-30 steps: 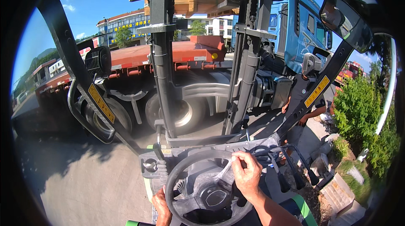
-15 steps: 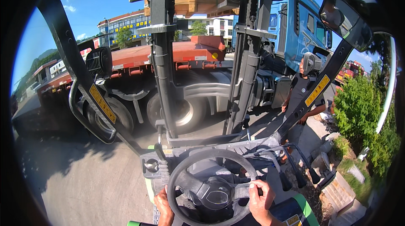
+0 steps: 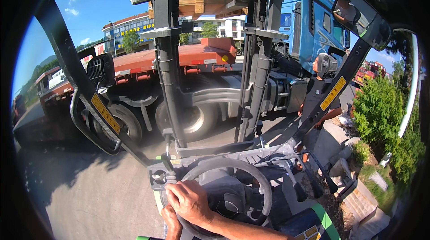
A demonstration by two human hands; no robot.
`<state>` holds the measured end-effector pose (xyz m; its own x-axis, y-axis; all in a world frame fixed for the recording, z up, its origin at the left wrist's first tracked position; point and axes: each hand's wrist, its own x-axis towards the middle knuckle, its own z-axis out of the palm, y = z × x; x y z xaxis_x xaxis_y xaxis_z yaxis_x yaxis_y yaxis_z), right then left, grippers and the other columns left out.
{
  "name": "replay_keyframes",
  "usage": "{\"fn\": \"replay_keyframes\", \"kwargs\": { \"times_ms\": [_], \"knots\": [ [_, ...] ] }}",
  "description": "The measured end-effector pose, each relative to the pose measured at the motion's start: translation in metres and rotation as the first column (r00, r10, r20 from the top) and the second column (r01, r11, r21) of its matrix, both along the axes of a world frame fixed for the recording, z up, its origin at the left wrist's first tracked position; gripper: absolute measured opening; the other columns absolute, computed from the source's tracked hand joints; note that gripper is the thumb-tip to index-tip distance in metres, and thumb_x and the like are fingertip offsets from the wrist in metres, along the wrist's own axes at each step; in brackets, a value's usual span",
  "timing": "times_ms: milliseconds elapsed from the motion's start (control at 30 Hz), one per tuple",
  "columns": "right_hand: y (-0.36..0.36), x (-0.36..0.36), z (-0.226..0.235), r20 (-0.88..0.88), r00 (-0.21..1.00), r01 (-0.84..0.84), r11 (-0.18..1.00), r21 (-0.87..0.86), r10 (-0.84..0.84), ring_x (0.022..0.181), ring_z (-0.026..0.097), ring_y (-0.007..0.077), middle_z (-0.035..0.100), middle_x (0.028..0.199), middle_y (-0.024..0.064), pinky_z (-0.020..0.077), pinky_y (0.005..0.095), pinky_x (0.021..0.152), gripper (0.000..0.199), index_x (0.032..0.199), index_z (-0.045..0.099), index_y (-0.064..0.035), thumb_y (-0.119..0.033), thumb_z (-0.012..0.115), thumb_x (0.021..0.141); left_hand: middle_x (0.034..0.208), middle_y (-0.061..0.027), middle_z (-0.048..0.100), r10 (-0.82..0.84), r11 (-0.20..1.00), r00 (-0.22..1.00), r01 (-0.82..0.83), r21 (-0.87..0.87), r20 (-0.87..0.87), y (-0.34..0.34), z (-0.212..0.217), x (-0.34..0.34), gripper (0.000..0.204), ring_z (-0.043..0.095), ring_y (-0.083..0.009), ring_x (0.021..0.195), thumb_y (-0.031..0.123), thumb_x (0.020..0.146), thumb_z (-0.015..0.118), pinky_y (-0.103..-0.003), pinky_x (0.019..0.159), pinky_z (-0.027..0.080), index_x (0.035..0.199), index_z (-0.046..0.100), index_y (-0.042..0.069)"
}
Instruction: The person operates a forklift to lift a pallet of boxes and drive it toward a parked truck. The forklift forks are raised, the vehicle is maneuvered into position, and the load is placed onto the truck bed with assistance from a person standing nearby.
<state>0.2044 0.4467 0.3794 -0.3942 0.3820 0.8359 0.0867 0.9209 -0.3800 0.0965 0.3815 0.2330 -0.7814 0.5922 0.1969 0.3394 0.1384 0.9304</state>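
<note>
I sit at the controls of a forklift. My right hand point(image 3: 190, 202) reaches across and grips the left side of the grey steering wheel point(image 3: 265, 185). Just below it, my left hand point(image 3: 172, 225) holds the wheel's lower left rim and is partly hidden by the right hand. Black control levers point(image 3: 298, 190) stand to the right of the wheel, untouched. The dark mast point(image 3: 170, 83) rises straight ahead, with a wooden load point(image 3: 201, 5) raised high on it.
A red flatbed trailer point(image 3: 179, 58) with a blue truck cab point(image 3: 309, 20) stands across the front. A person point(image 3: 320, 105) stands by the right cab pillar. Green bushes point(image 3: 380, 114) and kerb stones point(image 3: 358, 199) line the right. Grey pavement point(image 3: 80, 186) lies to the left.
My right hand has slid from the wheel's upper right, down its right side, and across to the left side. The left hand has stayed at the lower left.
</note>
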Motion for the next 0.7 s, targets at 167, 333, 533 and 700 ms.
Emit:
{"fn": "replay_keyframes", "kwargs": {
  "times_ms": [167,333,533,700],
  "knots": [
    [-0.081,0.103,-0.058,0.020,0.995,-0.100,0.994,0.048,0.099,0.076,0.066,0.0268,0.070,0.092,0.0115,0.0548,0.0388,0.068,0.023,0.094,0.074,-0.0039,0.002,0.077,0.072,0.074,-0.0090,0.075,-0.062,0.998,0.998,0.062,0.033,-0.003,0.000,0.008,0.007,0.045,0.064,-0.0126,0.064,0.033,0.108,0.054,-0.034,0.058,0.051,0.100,0.076,-0.005],
    [-0.014,0.211,-0.060,-0.024,0.953,0.301,0.952,-0.048,-0.303,0.067,0.064,0.0249,0.067,0.082,0.0071,0.0521,0.0357,0.065,0.019,0.098,0.070,-0.0053,0.002,0.077,0.082,0.066,-0.0040,0.065,0.025,0.998,0.988,-0.034,0.060,0.149,0.005,0.011,0.021,0.037,0.057,-0.0117,0.060,0.028,0.097,0.057,-0.034,0.053,0.044,0.083,0.070,-0.003],
    [0.079,0.142,0.005,-0.280,0.887,0.304,0.922,-0.241,-0.366,0.066,0.058,0.0072,0.068,0.081,0.0037,0.0470,0.0246,0.060,0.006,0.102,0.069,0.0008,0.001,0.070,0.096,0.072,-0.0106,0.075,0.036,0.999,0.999,-0.036,-0.027,-0.018,0.007,-0.005,0.009,0.048,0.066,-0.0147,0.063,0.036,0.109,0.054,-0.037,0.060,0.051,0.093,0.076,-0.004],
    [0.058,0.027,0.029,-0.208,0.957,0.204,0.979,-0.006,-0.200,0.073,0.067,0.0302,0.069,0.082,0.0085,0.0521,0.0400,0.069,0.018,0.101,0.067,-0.0090,-0.005,0.075,0.086,0.071,-0.0099,0.075,0.034,0.999,0.999,-0.034,-0.013,-0.016,0.006,-0.001,0.011,0.046,0.064,-0.0127,0.064,0.033,0.108,0.055,-0.036,0.059,0.050,0.092,0.075,-0.004]
  ]
}}
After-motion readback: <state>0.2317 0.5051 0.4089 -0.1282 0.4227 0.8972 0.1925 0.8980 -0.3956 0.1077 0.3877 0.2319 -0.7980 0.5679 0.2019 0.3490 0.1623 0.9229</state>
